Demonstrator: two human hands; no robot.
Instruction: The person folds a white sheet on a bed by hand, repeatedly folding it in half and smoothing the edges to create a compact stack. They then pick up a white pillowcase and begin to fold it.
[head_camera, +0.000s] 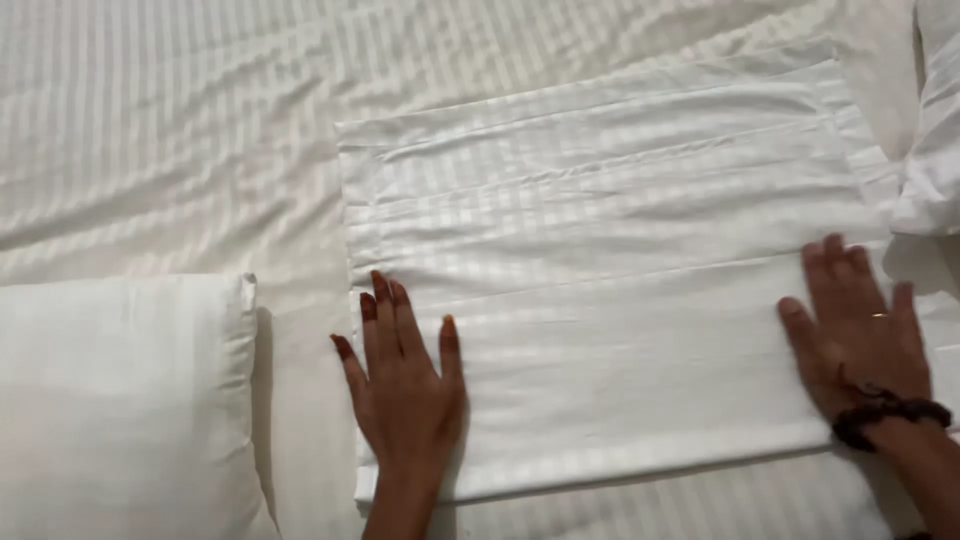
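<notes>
Pressing: both palms flat on a folded white pillowcase (610, 290), centre to right of the frame.
Left hand (405, 385): lower centre, fingers spread and pointing toward the top of the frame, palm down on the near left corner of the pillowcase; clamped on nothing.
Right hand (860, 330): lower right, fingers apart and extended, flat on the near right end of the pillowcase; ring on one finger, dark beaded bracelet (885, 410) at the wrist; gripping nothing.
Pillowcase position: lying flat on a striped white bedsheet (150, 120), stacked in several layers with fold edges stepped toward the top of the frame.
Long axis: running left to right across the frame, slightly raised toward the upper right.
Relation to hands: cloth spanning between the two palms, one hand at each short end; bulk of the cloth lying beyond the fingertips, toward the top of the frame.
Nearer hand: neither clearly; both resting on the near long edge, well apart from each other.
Surroundings: plump white pillow (120, 400) at lower left, just beside the left hand but apart from it; part of another pillow (935, 130) at the right edge.
</notes>
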